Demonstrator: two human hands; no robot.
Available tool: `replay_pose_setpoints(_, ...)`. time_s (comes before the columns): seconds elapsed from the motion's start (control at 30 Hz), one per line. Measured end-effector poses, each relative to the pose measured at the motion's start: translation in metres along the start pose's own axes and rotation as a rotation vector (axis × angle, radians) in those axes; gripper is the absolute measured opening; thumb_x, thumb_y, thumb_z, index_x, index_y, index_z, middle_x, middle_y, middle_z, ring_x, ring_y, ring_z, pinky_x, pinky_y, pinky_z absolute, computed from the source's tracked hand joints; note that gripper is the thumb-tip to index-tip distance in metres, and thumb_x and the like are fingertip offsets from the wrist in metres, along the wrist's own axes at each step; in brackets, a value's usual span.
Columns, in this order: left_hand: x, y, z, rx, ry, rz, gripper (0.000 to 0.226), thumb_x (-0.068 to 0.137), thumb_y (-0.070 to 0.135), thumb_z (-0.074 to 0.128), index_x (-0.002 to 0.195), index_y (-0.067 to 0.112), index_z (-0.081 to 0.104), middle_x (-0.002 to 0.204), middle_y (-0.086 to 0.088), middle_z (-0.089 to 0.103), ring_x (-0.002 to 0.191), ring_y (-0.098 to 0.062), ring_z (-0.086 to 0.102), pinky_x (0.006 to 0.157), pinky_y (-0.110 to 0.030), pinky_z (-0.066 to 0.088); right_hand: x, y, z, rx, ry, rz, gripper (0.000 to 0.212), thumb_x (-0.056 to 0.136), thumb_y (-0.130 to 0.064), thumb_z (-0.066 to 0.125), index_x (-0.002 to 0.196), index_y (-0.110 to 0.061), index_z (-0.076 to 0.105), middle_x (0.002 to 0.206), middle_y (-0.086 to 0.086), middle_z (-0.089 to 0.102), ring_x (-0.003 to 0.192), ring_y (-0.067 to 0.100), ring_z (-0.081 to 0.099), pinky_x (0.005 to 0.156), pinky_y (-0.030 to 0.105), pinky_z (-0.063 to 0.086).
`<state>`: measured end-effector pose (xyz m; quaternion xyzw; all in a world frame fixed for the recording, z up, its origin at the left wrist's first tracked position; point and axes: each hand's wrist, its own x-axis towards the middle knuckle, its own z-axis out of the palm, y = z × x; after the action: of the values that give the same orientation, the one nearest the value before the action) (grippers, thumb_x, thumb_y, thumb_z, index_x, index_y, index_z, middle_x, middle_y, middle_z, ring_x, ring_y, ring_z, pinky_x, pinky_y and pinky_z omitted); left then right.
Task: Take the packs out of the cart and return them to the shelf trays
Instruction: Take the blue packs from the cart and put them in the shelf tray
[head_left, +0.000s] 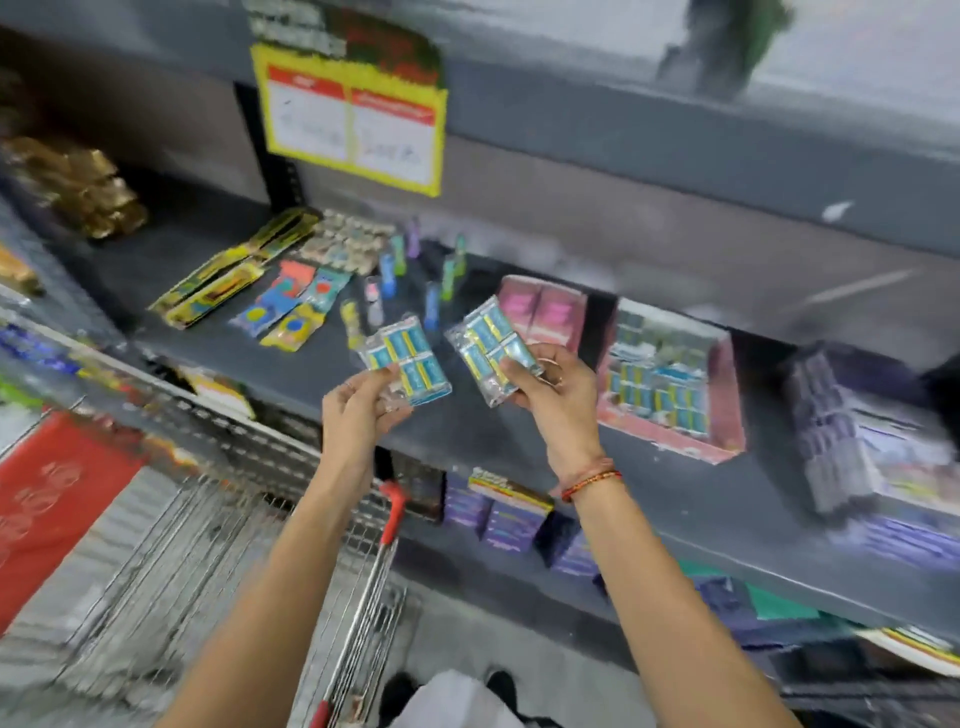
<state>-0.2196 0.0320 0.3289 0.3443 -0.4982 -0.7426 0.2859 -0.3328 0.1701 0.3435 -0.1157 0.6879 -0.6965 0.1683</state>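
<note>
Holding a clear plastic pack in each hand, a person stands in front of a dark grey store shelf. The left hand has its fingers closed around the lower edge of one pack, which shows blue and yellow panels under the wrap. The right hand, with a red thread band on its wrist, pinches a second, matching pack between thumb and fingers. Both packs are raised above the shelf, close to each other but apart. Motion blur makes the print on them unreadable.

Just to the right sits a pink display tray filled with similar blue and yellow packs. Behind the hands stand pink boxes. Further left on the shelf lie small upright tubes and flat colourful packets.

A yellow and red price sign hangs from the shelf above; its writing is too blurred to read. A wire shopping cart with red handle ends stands at the lower left, beside the person's left arm.
</note>
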Motion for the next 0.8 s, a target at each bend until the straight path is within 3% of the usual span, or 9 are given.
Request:
replay_pose_setpoints(0.13,0.004,-0.007,0.066,0.071,-0.188,-0.003,0.020,0.091,0.007,0.053,0.076,0.014,0.064,0.053,0.010,0.072,0.054,-0.001,0.068,0.056,-0.016,0.057,0.012,-0.006,-0.059,0.061,0.217,-0.006,0.019,0.080,0.000,0.069,0.080,-0.014,0.055,0.079,0.010,0.063,0.069,0.019,0.062,0.059,0.026,0.053)
replay_pose_setpoints(0.23,0.004,-0.022,0.109,0.146,-0.308,-0.018,0.023,0.092,0.007,0.053,0.075,0.017,0.064,0.053,0.013,0.071,0.052,0.001,0.067,0.060,-0.017,0.057,0.018,-0.005,-0.094,0.074,0.393,-0.009,0.027,0.079,0.003,0.069,0.074,-0.017,0.052,0.072,0.007,0.062,0.056,0.008,0.064,0.053,0.023,0.055)
replay_pose_setpoints(0.33,0.005,-0.040,0.146,0.224,-0.391,-0.053,0.022,0.091,0.004,0.055,0.074,0.016,0.061,0.047,0.015,0.067,0.044,0.003,0.063,0.055,-0.015,0.057,0.022,0.001,-0.123,0.076,0.558,0.016,0.030,0.077,0.001,0.072,0.073,-0.022,0.052,0.086,0.017,0.065,0.072,0.023,0.065,0.068,0.034,0.058)
replay_pose_setpoints(0.43,0.006,-0.051,0.175,0.324,-0.446,-0.050,0.025,0.091,0.004,0.056,0.068,0.016,0.060,0.054,0.008,0.066,0.041,0.005,0.061,0.049,-0.012,0.055,0.023,0.006,-0.141,-0.024,0.694,0.028,0.025,0.075,-0.005,0.075,0.075,-0.018,0.054,0.083,0.011,0.061,0.073,0.023,0.060,0.073,0.037,0.057)
replay_pose_setpoints(0.5,0.011,-0.058,0.190,0.432,-0.479,-0.047,0.022,0.089,0.007,0.058,0.069,0.013,0.061,0.066,-0.002,0.065,0.044,0.002,0.063,0.054,-0.017,0.058,0.024,0.007,-0.147,-0.085,0.715,0.045,0.021,0.077,-0.006,0.074,0.086,-0.010,0.055,0.075,0.005,0.058,0.064,0.018,0.055,0.073,0.030,0.053)
replay_pose_setpoints(0.6,0.015,-0.063,0.210,0.562,-0.520,-0.035,0.014,0.088,0.008,0.059,0.082,-0.001,0.068,0.082,-0.015,0.065,0.061,-0.014,0.065,0.065,-0.026,0.060,0.026,0.010,-0.152,-0.228,0.726,0.067,0.026,0.080,-0.006,0.070,0.099,0.004,0.056,0.073,0.004,0.055,0.064,0.018,0.051,0.055,0.014,0.037)
replay_pose_setpoints(0.7,0.014,-0.064,0.223,0.725,-0.537,0.012,0.028,0.088,0.010,0.058,0.060,0.009,0.060,0.072,-0.011,0.060,0.065,-0.016,0.063,0.048,-0.007,0.050,0.028,0.014,-0.151,-0.332,0.713,0.102,0.025,0.081,-0.005,0.067,0.101,0.005,0.055,0.084,0.012,0.058,0.076,0.021,0.051,0.065,0.018,0.037)
replay_pose_setpoints(0.73,0.014,-0.064,0.225,0.777,-0.539,0.019,0.034,0.088,0.009,0.057,0.055,0.011,0.052,0.066,-0.008,0.055,0.060,-0.012,0.059,0.040,-0.006,0.044,0.029,0.015,-0.150,-0.347,0.707,0.114,0.024,0.082,-0.005,0.066,0.101,0.004,0.054,0.086,0.016,0.060,0.077,0.022,0.051,0.069,0.024,0.042)
replay_pose_setpoints(0.8,0.018,-0.068,0.229,0.867,-0.557,0.012,0.034,0.087,0.009,0.056,0.054,0.010,0.046,0.063,-0.007,0.051,0.057,-0.016,0.056,0.049,-0.017,0.053,0.031,0.016,-0.149,-0.377,0.702,0.143,0.023,0.082,-0.005,0.065,0.099,0.003,0.052,0.093,0.022,0.062,0.081,0.030,0.054,0.078,0.035,0.047)
